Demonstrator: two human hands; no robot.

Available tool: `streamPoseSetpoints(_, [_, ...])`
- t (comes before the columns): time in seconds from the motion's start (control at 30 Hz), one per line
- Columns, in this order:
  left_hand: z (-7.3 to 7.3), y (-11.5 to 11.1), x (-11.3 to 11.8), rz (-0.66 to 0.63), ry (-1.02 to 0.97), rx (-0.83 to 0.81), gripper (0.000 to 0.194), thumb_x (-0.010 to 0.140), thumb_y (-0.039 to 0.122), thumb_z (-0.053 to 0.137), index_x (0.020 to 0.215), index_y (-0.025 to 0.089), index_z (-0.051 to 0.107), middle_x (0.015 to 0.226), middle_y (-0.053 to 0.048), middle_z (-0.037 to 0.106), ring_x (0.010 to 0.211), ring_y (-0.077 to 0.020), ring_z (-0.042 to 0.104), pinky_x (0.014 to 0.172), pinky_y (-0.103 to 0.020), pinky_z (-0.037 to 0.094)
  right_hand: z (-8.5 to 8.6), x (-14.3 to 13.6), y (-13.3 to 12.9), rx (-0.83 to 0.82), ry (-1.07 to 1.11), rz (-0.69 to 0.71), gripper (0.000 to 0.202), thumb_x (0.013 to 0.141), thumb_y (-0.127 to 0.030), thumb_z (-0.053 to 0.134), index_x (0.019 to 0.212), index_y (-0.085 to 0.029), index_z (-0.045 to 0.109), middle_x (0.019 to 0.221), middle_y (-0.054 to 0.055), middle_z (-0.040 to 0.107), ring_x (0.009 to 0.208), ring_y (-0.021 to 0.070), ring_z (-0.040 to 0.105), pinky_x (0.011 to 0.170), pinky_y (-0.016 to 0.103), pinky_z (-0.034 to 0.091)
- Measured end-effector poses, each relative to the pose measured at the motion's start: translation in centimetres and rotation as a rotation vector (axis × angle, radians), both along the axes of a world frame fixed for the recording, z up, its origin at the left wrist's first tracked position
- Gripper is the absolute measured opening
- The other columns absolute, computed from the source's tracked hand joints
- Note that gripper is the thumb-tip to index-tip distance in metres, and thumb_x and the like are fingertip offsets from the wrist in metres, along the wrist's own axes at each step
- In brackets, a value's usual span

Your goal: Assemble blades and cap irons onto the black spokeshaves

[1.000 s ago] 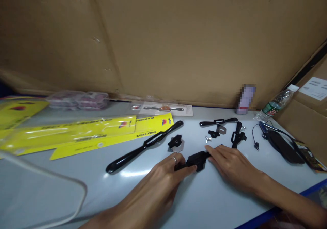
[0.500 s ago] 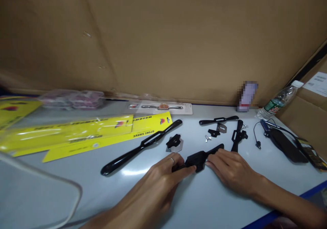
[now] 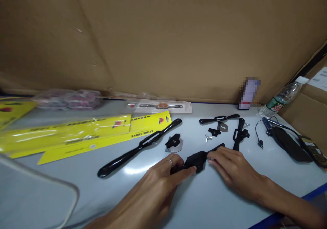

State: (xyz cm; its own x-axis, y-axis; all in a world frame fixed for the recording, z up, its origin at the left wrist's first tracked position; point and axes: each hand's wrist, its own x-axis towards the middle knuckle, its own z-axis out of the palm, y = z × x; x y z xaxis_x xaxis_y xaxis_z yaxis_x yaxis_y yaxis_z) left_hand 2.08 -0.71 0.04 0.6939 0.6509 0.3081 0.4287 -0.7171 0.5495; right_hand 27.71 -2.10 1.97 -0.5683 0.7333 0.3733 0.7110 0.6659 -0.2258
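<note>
My left hand [image 3: 163,174] and my right hand [image 3: 230,166] both grip a black spokeshave body [image 3: 196,159] that lies on the pale table [image 3: 204,201], one hand on each of its handles. A ring shows on a finger of my left hand. Just beyond it lies a small black cap on a metal blade [image 3: 174,143]. To the left rests a second, bare black spokeshave body [image 3: 139,147], lying diagonally.
Further black parts [image 3: 219,119], a wing screw [image 3: 208,137] and another black piece [image 3: 239,133] lie behind my right hand. Yellow packaging cards [image 3: 84,133] cover the left. A water bottle [image 3: 282,99], a black pouch [image 3: 288,140] and cardboard walls stand at the back and right.
The view has drifted slightly left and down. Both hands stay on the spokeshave body; its right handle tip now shows beyond my right fingers.
</note>
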Motion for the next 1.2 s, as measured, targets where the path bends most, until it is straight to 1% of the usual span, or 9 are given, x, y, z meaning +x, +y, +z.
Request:
streamPoseSetpoints(0.07, [0.1, -0.1, 0.0, 0.006, 0.015, 0.001, 0.064, 0.078, -0.005, 0.037, 0.123, 0.028, 0.069, 0.103, -0.008, 0.065, 0.084, -0.0218, 0.067, 0.07, -0.031, 0.053, 0.9, 0.0, -0.4, -0.196, 0.136, -0.092, 0.014, 0.105, -0.017, 0.049, 0.112, -0.018, 0.061, 0.089, 0.004, 0.071, 0.079, 0.0185, 0.067, 0.069, 0.031, 0.054])
streamPoseSetpoints(0.17, [0.2, 0.0, 0.0, 0.013, 0.012, 0.008, 0.063, 0.077, -0.005, 0.038, 0.121, 0.026, 0.071, 0.103, -0.009, 0.064, 0.084, -0.0225, 0.067, 0.069, -0.031, 0.053, 1.7, 0.1, -0.7, -0.408, 0.339, -0.218, 0.003, 0.096, -0.021, 0.062, 0.098, -0.021, 0.064, 0.075, -0.001, 0.069, 0.067, 0.0153, 0.065, 0.061, 0.027, 0.051])
streamPoseSetpoints(0.33, [0.1, 0.0, 0.1, 0.005, 0.02, -0.008, 0.068, 0.072, -0.007, 0.039, 0.122, 0.026, 0.07, 0.103, -0.008, 0.063, 0.085, -0.0224, 0.066, 0.07, -0.031, 0.051, 1.5, 0.2, -0.4, -0.631, 0.528, -0.218, 0.009, 0.09, -0.024, 0.068, 0.082, -0.021, 0.071, 0.073, -0.001, 0.07, 0.061, 0.0136, 0.061, 0.052, 0.023, 0.046])
streamPoseSetpoints(0.47, [0.2, 0.0, 0.1, 0.001, 0.022, -0.031, 0.067, 0.074, -0.009, 0.038, 0.12, 0.026, 0.07, 0.101, -0.007, 0.063, 0.086, -0.0219, 0.064, 0.071, -0.031, 0.05, 1.5, 0.0, -0.6, -0.44, 0.348, -0.188, 0.014, 0.093, -0.013, 0.063, 0.085, -0.021, 0.072, 0.08, 0.0, 0.071, 0.073, 0.0154, 0.064, 0.067, 0.027, 0.049])
streamPoseSetpoints(0.57, [0.2, 0.0, 0.1, -0.008, -0.002, -0.011, 0.064, 0.077, -0.008, 0.038, 0.122, 0.025, 0.07, 0.102, -0.007, 0.063, 0.086, -0.0223, 0.064, 0.072, -0.032, 0.051, 1.7, -0.1, -1.3, -0.321, 0.175, -0.105, 0.019, 0.096, -0.009, 0.056, 0.099, -0.02, 0.071, 0.087, 0.003, 0.069, 0.083, 0.0181, 0.065, 0.074, 0.03, 0.051])
streamPoseSetpoints(0.7, [0.1, 0.0, 0.1, -0.007, -0.025, -0.004, 0.063, 0.08, -0.007, 0.037, 0.122, 0.026, 0.07, 0.102, -0.008, 0.063, 0.084, -0.0221, 0.065, 0.071, -0.032, 0.051, 1.9, 0.4, -2.0, -0.315, 0.047, -0.119, 0.03, 0.093, -0.008, 0.062, 0.121, -0.019, 0.066, 0.097, 0.006, 0.067, 0.09, 0.0209, 0.065, 0.079, 0.034, 0.054])
streamPoseSetpoints(0.9, [0.1, 0.2, 0.2, -0.009, -0.039, 0.008, 0.059, 0.085, -0.005, 0.034, 0.12, 0.026, 0.071, 0.101, -0.008, 0.063, 0.083, -0.0215, 0.066, 0.07, -0.031, 0.05, 1.9, 0.8, -2.0, -0.252, -0.099, -0.078, 0.02, 0.099, -0.016, 0.062, 0.118, -0.016, 0.067, 0.108, 0.01, 0.063, 0.094, 0.0226, 0.064, 0.081, 0.038, 0.059])
streamPoseSetpoints(1.1, [-0.1, 0.1, 0.3, -0.002, -0.049, 0.038, 0.055, 0.087, -0.003, 0.036, 0.117, 0.026, 0.072, 0.1, -0.007, 0.063, 0.083, -0.0215, 0.065, 0.07, -0.03, 0.05, 0.2, 0.6, -1.5, 0.248, -0.27, 0.05, 0.028, 0.106, -0.009, 0.041, 0.11, -0.005, 0.068, 0.099, 0.016, 0.069, 0.09, 0.0257, 0.064, 0.077, 0.039, 0.059])
streamPoseSetpoints(1.2, [-0.1, 0.1, 0.3, -0.003, -0.053, 0.048, 0.056, 0.086, -0.004, 0.035, 0.117, 0.025, 0.072, 0.1, -0.008, 0.064, 0.082, -0.0213, 0.065, 0.069, -0.03, 0.05, -0.2, 0.5, -1.2, 0.363, -0.341, 0.088, 0.032, 0.104, -0.005, 0.037, 0.107, -0.002, 0.069, 0.091, 0.016, 0.07, 0.086, 0.0266, 0.064, 0.077, 0.039, 0.059])
